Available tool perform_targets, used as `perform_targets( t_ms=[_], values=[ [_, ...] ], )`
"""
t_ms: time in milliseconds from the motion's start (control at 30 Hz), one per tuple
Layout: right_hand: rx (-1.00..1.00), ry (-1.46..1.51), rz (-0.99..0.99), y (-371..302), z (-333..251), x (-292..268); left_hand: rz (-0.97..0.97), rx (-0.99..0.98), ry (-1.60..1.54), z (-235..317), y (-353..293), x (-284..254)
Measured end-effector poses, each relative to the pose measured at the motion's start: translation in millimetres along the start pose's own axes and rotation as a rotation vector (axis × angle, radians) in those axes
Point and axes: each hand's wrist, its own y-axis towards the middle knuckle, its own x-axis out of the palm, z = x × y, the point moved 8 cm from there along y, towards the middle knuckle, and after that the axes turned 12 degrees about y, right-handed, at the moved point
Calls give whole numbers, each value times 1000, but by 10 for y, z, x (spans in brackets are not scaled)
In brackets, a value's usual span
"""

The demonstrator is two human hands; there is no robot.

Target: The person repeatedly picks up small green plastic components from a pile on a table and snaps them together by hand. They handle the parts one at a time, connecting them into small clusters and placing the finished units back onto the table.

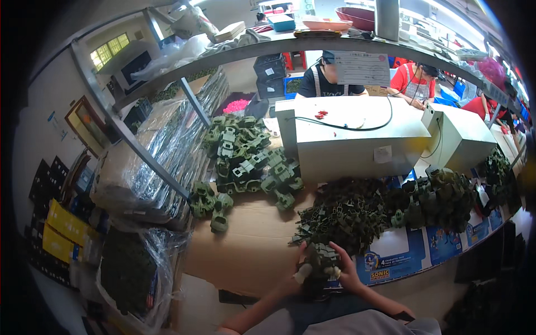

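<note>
Close to my body, at the table's near edge, I hold a dark green moulded plastic part (324, 258) between both hands. My left hand (297, 270) is closed on its left side, and my right hand (348, 271) grips the right side. Both thumbs look pale at the tips, as if covered. Just beyond my hands lies a heap of small dark green plastic pieces (349, 209). Larger green shell-like parts (243, 153) are piled farther off to the left on the cardboard (245, 237). Fine detail of the held part is too small to make out.
White box-shaped machines (357, 139) stand behind the heap, and more green parts (435, 195) lie to the right. Plastic-wrapped stacks (151, 167) rise at the left. A metal shelf frame (268, 50) crosses overhead. Across the table, people (332, 81) sit working.
</note>
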Motion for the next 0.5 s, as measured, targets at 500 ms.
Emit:
perform_targets(
  t_ms=[500],
  values=[
    [51,-594,-504,-483,-66,93,-373,-136,534,-470,-291,90]
  ],
)
